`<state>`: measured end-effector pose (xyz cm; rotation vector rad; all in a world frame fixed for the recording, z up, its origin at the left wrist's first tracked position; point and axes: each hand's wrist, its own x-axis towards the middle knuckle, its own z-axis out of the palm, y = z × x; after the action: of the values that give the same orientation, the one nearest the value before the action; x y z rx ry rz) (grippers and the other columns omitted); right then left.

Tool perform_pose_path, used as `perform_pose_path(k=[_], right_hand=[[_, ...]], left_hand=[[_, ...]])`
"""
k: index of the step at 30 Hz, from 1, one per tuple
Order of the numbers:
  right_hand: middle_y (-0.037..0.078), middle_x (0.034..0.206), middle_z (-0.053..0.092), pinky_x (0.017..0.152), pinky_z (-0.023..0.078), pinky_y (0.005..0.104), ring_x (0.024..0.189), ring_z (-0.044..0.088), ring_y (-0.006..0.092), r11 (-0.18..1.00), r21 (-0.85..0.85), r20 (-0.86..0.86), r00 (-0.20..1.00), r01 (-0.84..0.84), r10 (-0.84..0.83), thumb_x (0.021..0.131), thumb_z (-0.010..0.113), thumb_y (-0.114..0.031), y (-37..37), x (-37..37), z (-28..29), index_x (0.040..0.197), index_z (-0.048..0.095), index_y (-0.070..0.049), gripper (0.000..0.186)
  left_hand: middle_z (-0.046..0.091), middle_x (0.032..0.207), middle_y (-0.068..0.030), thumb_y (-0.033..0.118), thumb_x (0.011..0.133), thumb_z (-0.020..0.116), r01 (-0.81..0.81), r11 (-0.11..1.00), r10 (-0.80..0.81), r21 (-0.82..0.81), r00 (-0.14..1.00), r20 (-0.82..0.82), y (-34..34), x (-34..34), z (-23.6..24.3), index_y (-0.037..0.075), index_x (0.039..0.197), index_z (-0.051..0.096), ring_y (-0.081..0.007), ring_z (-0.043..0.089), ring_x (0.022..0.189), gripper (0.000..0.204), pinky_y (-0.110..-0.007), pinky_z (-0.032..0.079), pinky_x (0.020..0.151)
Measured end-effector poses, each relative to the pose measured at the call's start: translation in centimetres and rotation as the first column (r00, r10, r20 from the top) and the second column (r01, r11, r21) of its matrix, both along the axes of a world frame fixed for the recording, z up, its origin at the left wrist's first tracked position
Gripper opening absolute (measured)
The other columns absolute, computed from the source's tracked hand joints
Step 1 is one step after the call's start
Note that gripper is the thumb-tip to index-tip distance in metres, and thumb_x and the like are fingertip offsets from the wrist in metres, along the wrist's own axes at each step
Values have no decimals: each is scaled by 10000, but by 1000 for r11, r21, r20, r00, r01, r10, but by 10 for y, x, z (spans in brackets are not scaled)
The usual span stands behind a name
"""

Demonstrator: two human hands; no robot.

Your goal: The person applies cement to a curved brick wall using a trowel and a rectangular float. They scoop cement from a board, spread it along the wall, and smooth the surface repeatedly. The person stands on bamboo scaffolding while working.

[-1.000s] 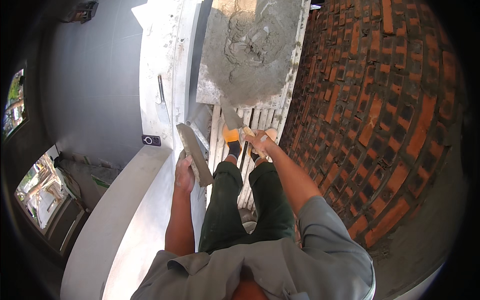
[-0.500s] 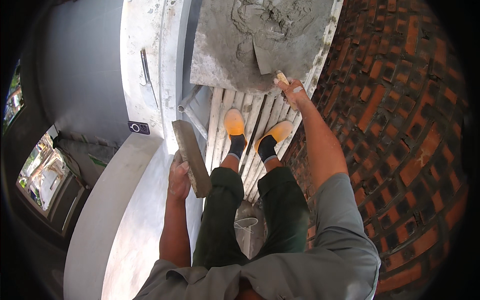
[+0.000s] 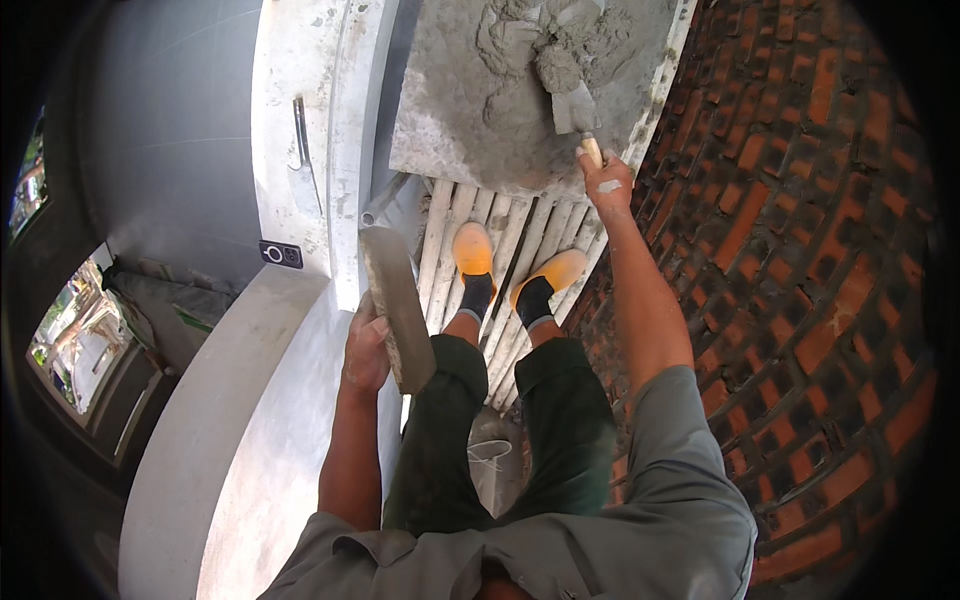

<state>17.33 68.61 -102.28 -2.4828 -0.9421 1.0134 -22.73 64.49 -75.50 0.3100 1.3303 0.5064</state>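
Observation:
My right hand (image 3: 608,187) is closed round the wooden handle of a trowel (image 3: 574,112). The trowel's metal blade lies in wet grey mortar (image 3: 512,108), with a lump of it at the front of the blade. Under the mortar is a wide, flat mixing board (image 3: 422,135). In my left hand (image 3: 366,352) is a grey, mortar-coated plastering float (image 3: 396,305), a long rectangular board tilted on edge beside my left knee. My fingers show along its left side; its handle is hidden.
My orange-toed shoes (image 3: 473,248) stand on a platform of pale poles (image 3: 440,240). A red brick wall (image 3: 780,280) rises on the right. On the white ledge (image 3: 285,50) at left lie a metal-bladed tool (image 3: 303,160) and a phone (image 3: 281,254). A metal pipe (image 3: 383,200) sticks out nearby.
The trowel has moved right and pushed into the mortar, where a lump now gathers at its blade. The float in my left hand has shifted slightly right and turned.

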Motion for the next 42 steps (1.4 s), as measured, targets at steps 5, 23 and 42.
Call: perform_pose_path(k=[5,23,42], right_hand=[[145,948,718,610,568,357,683,702,209,934,-62,-574,754,351,-321,963,766,-291,-27,-18,86,1449,509,47,646],[169,946,693,829,540,358,867,677,243,859,503,-317,945,94,82,965,704,-152,-20,-52,507,1234,604,9,329],[231,1002,713,866,536,459,985,720,387,952,138,-80,961,274,-265,872,779,-231,-148,-47,687,1100,615,5,366]], left_hand=[[601,1364,-145,424,881,700,-139,990,136,9,977,162,7,16,27,-31,1528,399,-242,631,1211,847,-368,526,1032],[710,1258,-153,393,937,648,-424,897,288,129,779,558,140,132,256,-7,1349,612,-282,701,1113,575,-407,576,969],[665,1394,-215,446,895,653,-287,950,-39,125,288,957,191,177,407,-18,1477,538,-386,692,1209,753,-534,568,1039]])
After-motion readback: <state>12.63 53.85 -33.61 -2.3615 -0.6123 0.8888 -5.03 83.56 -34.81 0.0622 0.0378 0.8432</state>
